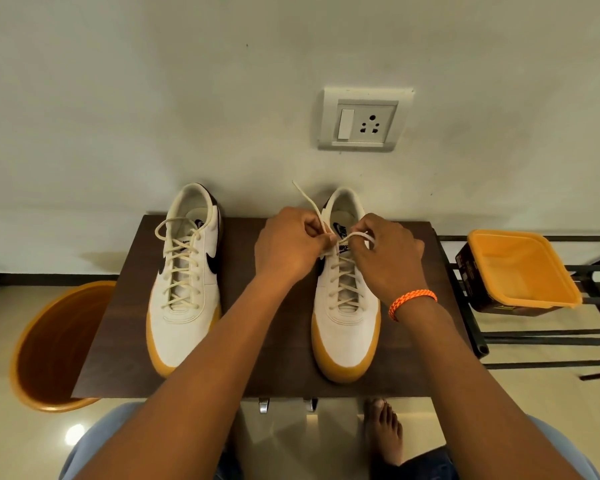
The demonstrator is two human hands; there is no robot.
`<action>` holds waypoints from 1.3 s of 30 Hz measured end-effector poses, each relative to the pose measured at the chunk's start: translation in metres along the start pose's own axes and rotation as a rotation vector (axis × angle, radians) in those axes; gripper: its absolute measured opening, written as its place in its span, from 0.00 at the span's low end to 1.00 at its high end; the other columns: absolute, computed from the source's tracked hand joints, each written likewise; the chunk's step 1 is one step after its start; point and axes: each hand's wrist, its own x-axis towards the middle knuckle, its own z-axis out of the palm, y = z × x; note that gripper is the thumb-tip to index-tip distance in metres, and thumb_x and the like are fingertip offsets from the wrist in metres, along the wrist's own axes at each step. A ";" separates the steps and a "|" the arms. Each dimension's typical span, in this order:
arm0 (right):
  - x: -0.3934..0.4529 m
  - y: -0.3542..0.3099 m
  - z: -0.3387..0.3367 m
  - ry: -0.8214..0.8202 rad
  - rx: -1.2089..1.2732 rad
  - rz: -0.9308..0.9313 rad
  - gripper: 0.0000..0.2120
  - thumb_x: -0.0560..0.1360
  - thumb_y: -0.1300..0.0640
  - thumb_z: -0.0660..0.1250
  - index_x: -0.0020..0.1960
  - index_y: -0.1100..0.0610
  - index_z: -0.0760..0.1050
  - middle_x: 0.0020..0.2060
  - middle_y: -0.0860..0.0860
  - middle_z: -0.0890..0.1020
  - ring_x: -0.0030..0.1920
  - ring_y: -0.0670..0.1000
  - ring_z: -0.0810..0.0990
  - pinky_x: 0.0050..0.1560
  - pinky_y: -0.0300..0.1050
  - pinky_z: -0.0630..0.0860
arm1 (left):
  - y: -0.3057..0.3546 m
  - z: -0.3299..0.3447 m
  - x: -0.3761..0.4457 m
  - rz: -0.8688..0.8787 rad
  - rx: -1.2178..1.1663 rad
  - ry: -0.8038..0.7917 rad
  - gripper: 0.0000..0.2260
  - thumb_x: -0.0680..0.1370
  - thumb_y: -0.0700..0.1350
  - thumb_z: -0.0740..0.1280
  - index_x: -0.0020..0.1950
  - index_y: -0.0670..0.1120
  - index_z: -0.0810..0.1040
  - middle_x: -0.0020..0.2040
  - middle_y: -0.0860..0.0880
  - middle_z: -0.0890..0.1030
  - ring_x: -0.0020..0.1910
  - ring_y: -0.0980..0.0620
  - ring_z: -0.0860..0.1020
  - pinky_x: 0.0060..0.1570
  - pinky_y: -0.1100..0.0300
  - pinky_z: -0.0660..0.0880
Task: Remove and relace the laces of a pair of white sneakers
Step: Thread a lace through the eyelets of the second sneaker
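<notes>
— Where's the shoe you're on?

— The right shoe [346,306], on the stool [274,358], beside the left shoe [187,289] and well apart from it. Its toe points back at me and its heel sits by the wall, so its long axis runs straight away from me.

— And your hands?

— Both over its top eyelets, at the tongue end. My left hand [291,245] has fingers curled, pinching one strand of the lace [342,289] just left of the tongue; the free end sticks up past my knuckles toward the wall. My right hand [387,252] is curled too, pinching the other strand on the tongue's right side. The two strands cross between my fingertips.

— Which hand is nearer the shoe?

— Both about equal; each is right at the tongue, one either side.

— So tying or untying?

— I can't tell for sure. The lace is threaded down every row, and the left shoe is fully laced, loose at the top. I'd guess the next pull goes sideways, across the shoe's axis.
</notes>
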 end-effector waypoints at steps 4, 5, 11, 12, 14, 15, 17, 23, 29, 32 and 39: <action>-0.001 0.003 0.003 -0.069 -0.062 -0.003 0.06 0.79 0.50 0.68 0.54 0.47 0.80 0.56 0.44 0.83 0.59 0.49 0.75 0.58 0.49 0.58 | 0.003 -0.003 0.000 0.040 0.026 0.048 0.04 0.75 0.53 0.79 0.44 0.55 0.88 0.37 0.58 0.85 0.37 0.60 0.83 0.42 0.50 0.83; -0.001 0.003 0.003 -0.071 -0.072 -0.005 0.05 0.78 0.50 0.69 0.54 0.47 0.80 0.56 0.44 0.82 0.60 0.50 0.75 0.58 0.49 0.58 | 0.003 -0.004 0.001 0.043 -0.003 0.055 0.04 0.76 0.52 0.79 0.44 0.54 0.88 0.37 0.58 0.85 0.36 0.59 0.83 0.43 0.49 0.83; -0.003 -0.001 -0.001 -0.069 -0.098 -0.015 0.05 0.78 0.51 0.71 0.53 0.48 0.80 0.56 0.45 0.82 0.60 0.50 0.75 0.58 0.49 0.58 | 0.006 -0.019 0.008 -0.022 -0.663 0.135 0.01 0.79 0.41 0.75 0.48 0.45 0.86 0.40 0.49 0.87 0.34 0.54 0.82 0.35 0.63 0.75; -0.003 -0.001 0.000 -0.064 -0.099 -0.021 0.05 0.78 0.52 0.70 0.54 0.48 0.80 0.55 0.45 0.82 0.60 0.50 0.76 0.58 0.49 0.58 | 0.007 -0.022 0.008 -0.036 -0.737 0.150 0.01 0.80 0.41 0.75 0.49 0.44 0.85 0.40 0.48 0.87 0.34 0.53 0.82 0.34 0.63 0.75; -0.002 -0.002 0.000 -0.035 -0.071 -0.024 0.04 0.80 0.52 0.67 0.53 0.48 0.81 0.52 0.46 0.83 0.57 0.50 0.76 0.58 0.49 0.58 | 0.007 -0.024 0.009 -0.061 -0.734 0.099 0.03 0.80 0.42 0.74 0.52 0.44 0.84 0.43 0.47 0.88 0.35 0.53 0.82 0.33 0.62 0.75; -0.002 -0.002 0.000 -0.015 -0.040 -0.015 0.04 0.81 0.53 0.66 0.52 0.48 0.80 0.50 0.46 0.83 0.54 0.50 0.77 0.58 0.49 0.58 | 0.006 -0.023 0.009 -0.074 -0.662 0.039 0.04 0.80 0.43 0.75 0.53 0.44 0.84 0.45 0.47 0.88 0.36 0.53 0.82 0.33 0.62 0.75; -0.001 -0.003 0.001 0.016 0.015 0.005 0.05 0.83 0.53 0.63 0.51 0.47 0.78 0.46 0.46 0.82 0.50 0.49 0.76 0.56 0.49 0.59 | 0.002 -0.014 0.006 -0.086 -0.448 -0.077 0.07 0.77 0.47 0.78 0.53 0.47 0.85 0.45 0.50 0.88 0.37 0.55 0.84 0.36 0.62 0.77; -0.001 -0.001 0.002 -0.003 -0.025 -0.004 0.05 0.82 0.52 0.64 0.53 0.48 0.79 0.47 0.46 0.82 0.52 0.50 0.76 0.55 0.49 0.58 | -0.003 0.004 0.002 -0.013 -0.059 0.026 0.04 0.74 0.54 0.80 0.42 0.56 0.87 0.37 0.59 0.85 0.37 0.62 0.83 0.43 0.52 0.83; -0.003 0.002 0.001 -0.076 -0.091 -0.027 0.05 0.78 0.52 0.70 0.54 0.47 0.81 0.58 0.43 0.82 0.61 0.50 0.76 0.58 0.50 0.58 | 0.006 -0.012 0.005 0.011 -0.198 0.128 0.02 0.75 0.50 0.80 0.44 0.55 0.89 0.36 0.58 0.86 0.33 0.59 0.83 0.45 0.49 0.85; -0.004 0.002 0.000 -0.101 -0.076 -0.034 0.06 0.78 0.52 0.70 0.54 0.46 0.81 0.58 0.42 0.81 0.61 0.49 0.74 0.58 0.50 0.58 | 0.006 -0.020 0.009 -0.003 -0.333 0.149 0.02 0.75 0.47 0.80 0.45 0.51 0.89 0.37 0.54 0.87 0.31 0.54 0.83 0.47 0.50 0.85; -0.006 -0.003 0.000 -0.071 -0.008 -0.073 0.12 0.76 0.55 0.70 0.57 0.44 0.77 0.55 0.44 0.79 0.59 0.50 0.75 0.58 0.51 0.59 | -0.004 -0.025 0.010 -0.166 -0.272 0.038 0.11 0.81 0.53 0.73 0.41 0.50 0.87 0.37 0.53 0.87 0.32 0.52 0.83 0.44 0.50 0.82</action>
